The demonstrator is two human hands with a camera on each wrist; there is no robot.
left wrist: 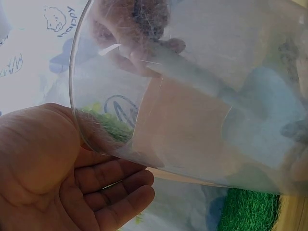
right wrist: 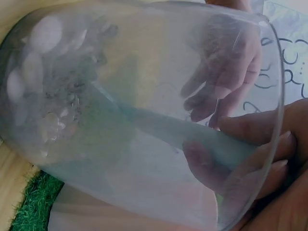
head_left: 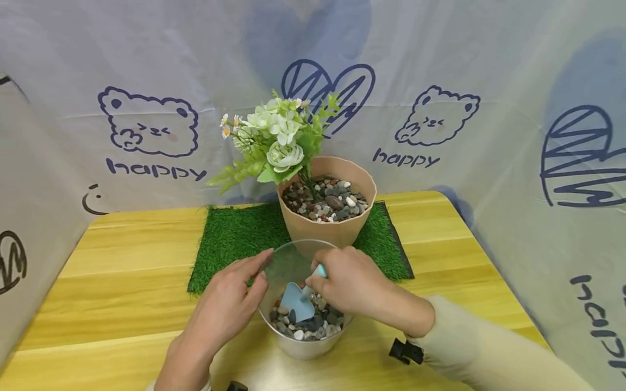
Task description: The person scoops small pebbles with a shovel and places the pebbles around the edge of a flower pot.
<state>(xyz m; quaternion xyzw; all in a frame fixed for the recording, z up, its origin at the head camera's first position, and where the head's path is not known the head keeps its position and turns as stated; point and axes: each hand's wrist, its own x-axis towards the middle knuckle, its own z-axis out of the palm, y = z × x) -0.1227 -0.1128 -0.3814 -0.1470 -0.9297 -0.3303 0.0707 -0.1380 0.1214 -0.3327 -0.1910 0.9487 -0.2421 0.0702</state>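
Note:
A clear container (head_left: 313, 350) holding pebbles (head_left: 320, 328) stands near the front of the table. My right hand (head_left: 354, 279) grips the handle of a small light-blue garden trowel (head_left: 295, 301) inside it. The trowel's blade lies tilted against the pebbles. In the right wrist view my fingers curl round the handle (right wrist: 192, 132), partly seen through the clear wall. My left hand (head_left: 227, 298) rests against the container's left rim. The left wrist view shows its relaxed fingers (left wrist: 118, 192) along the outside of the wall; part of that hand is seen through it.
Behind the container, a peach flowerpot (head_left: 325, 231) with stones and artificial white-green flowers (head_left: 283, 133) stands on a green turf mat (head_left: 237, 236). The wooden table (head_left: 122, 271) is bounded by a printed cloth (head_left: 235, 65) at the back and sides.

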